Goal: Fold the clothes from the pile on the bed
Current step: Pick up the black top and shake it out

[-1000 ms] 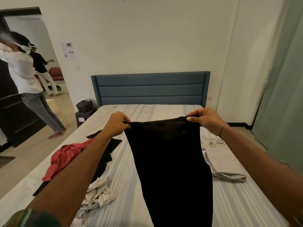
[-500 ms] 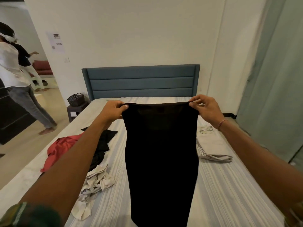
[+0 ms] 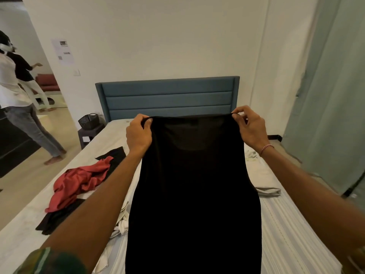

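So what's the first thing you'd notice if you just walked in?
The big black garment held up in the middle, pinched at its top corners by the left hand and right hand. Next, the red cloth crumpled on the bed's left side.

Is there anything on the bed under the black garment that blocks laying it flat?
Partly hidden. The black garment covers the bed's middle; a whitish cloth pokes out at its left edge and might lie underneath.

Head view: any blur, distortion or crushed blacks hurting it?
Head view: sharp overall, soft indoor light with no glare; wide-angle bend shows at the edges, the curtain leaning; the black garment pinched by the left hand and right hand is near-featureless black, folds unreadable.
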A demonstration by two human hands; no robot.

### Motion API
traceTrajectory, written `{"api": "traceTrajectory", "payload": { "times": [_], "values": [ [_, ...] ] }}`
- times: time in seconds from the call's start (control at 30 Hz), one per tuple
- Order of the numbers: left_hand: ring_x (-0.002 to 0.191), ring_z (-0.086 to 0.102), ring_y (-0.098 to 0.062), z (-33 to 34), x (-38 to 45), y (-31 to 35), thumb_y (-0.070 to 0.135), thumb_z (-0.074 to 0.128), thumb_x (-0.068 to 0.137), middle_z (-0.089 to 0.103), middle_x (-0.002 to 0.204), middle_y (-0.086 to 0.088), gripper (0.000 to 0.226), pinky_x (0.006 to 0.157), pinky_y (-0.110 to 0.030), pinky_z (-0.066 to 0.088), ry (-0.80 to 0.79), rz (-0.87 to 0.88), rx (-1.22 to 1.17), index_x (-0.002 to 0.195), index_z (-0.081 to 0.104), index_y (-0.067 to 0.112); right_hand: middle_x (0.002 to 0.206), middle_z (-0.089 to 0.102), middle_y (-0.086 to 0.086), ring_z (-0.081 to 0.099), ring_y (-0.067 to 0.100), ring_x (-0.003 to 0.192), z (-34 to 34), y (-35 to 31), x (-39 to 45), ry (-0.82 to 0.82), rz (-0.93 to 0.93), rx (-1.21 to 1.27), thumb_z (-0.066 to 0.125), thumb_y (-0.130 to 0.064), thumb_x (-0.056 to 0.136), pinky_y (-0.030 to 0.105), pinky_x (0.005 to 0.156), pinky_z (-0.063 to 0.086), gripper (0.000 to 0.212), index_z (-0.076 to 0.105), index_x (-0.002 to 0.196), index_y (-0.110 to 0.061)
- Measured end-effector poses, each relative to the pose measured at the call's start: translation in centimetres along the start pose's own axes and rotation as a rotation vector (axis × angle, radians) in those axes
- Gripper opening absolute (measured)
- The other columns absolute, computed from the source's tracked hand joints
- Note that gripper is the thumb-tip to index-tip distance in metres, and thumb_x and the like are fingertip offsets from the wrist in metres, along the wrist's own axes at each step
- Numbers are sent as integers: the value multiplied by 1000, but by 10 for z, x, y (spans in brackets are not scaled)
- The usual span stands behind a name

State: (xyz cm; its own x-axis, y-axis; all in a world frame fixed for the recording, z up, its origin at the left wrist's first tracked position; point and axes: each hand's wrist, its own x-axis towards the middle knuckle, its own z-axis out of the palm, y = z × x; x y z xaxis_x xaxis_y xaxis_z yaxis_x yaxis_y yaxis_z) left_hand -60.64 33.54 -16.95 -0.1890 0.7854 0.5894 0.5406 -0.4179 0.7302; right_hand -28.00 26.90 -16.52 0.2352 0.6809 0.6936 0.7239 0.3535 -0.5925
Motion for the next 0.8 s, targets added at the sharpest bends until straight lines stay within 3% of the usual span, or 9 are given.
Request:
{"api": "traceTrajectory", "payload": {
  "times": [0.17, 0.33, 0.53, 0.63, 0.8],
  "values": [
    [94, 62, -37, 57, -4, -15, 32, 45, 107, 67, 103, -17, 29, 70, -37, 35, 82, -192, 164, 114, 54, 5, 97, 64, 1, 60, 16, 87, 31, 42, 2, 18, 39, -51, 54, -23, 103, 27, 77, 53, 16, 62, 113, -13],
    [68, 47, -24, 121, 3, -70, 36, 42, 107, 56, 79, -9, 31, 60, -38, 33, 48, -79, 262, 109, 53, 6, 94, 65, -1, 63, 19, 84, 76, 121, 9, -10, 68, -131, 51, -27, 105, 39, 77, 58, 14, 61, 108, -19],
    [54, 53, -17, 224, 34, -177, 34, 52, 104, 54, 62, 1, 24, 51, -31, 36, -154, -55, 175, 97, 57, 13, 100, 68, 3, 63, 20, 88, 155, 250, 22, -160, 156, -155, 49, -27, 106, 31, 78, 52, 15, 62, 108, -20],
    [60, 58, -5, 273, 43, -227, 30, 64, 99, 62, 68, 7, 18, 58, -13, 40, -260, -197, 45, 88, 64, 15, 100, 68, 0, 61, 17, 88, 195, 313, 23, -224, 209, -148, 51, -25, 105, 31, 78, 49, 13, 63, 105, -21],
    [80, 72, -19, 360, 48, -323, 21, 74, 91, 75, 87, -6, 12, 58, -25, 55, -490, -600, -143, 95, 74, 9, 96, 66, -5, 60, 14, 88, 264, 429, 9, -356, 287, -135, 53, -23, 104, 26, 79, 44, 10, 61, 100, -27]
  ]
}}
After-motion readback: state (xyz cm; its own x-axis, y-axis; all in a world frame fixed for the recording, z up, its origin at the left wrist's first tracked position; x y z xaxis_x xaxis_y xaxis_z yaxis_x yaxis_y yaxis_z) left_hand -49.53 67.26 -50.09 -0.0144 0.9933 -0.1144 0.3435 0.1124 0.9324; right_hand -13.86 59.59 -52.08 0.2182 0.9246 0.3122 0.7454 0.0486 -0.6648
